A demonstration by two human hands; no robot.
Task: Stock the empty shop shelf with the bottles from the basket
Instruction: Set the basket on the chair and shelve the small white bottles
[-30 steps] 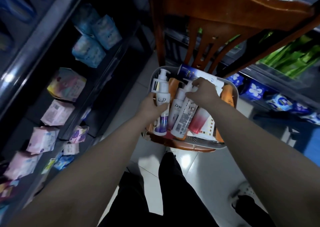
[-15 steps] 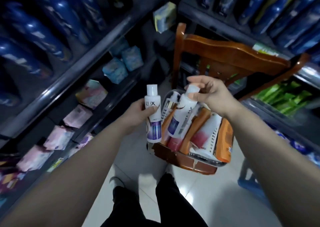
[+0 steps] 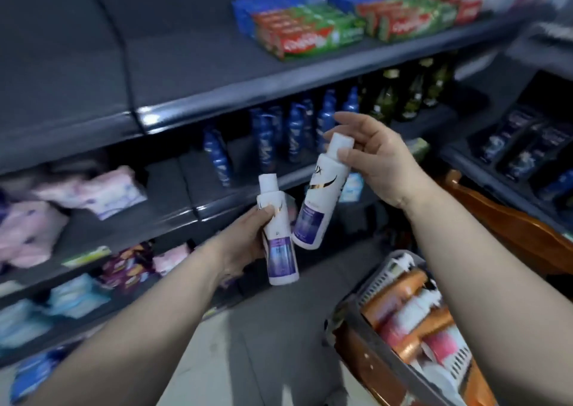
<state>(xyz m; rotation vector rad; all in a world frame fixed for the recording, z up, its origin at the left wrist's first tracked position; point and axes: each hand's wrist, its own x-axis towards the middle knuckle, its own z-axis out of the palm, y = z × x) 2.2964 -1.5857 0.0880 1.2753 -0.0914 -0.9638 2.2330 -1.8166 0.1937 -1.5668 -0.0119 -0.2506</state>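
My left hand (image 3: 245,244) grips a white bottle with a purple label (image 3: 279,235) around its middle, held upright. In my right hand (image 3: 378,163) a second white and purple bottle (image 3: 319,201) hangs tilted, pinched at its cap by the fingertips. The two bottles almost touch in mid-air in front of the shelves. The grey basket (image 3: 384,275) sits at the lower right on a wooden chair, still holding several orange, pink and white bottles (image 3: 412,315). A dark bare shelf (image 3: 173,73) spans the upper left.
Toothpaste boxes (image 3: 313,30) lie on the upper shelf's right part. Blue bottles (image 3: 294,132) and dark green bottles (image 3: 412,92) fill the shelf below. Pink and blue soft packs (image 3: 93,194) stack on the lower left shelves. The wooden chair back (image 3: 508,219) rises at the right.
Both hands lifted a bottle each out of the basket and raised them. My view swung up and left from the basket toward the shelves.
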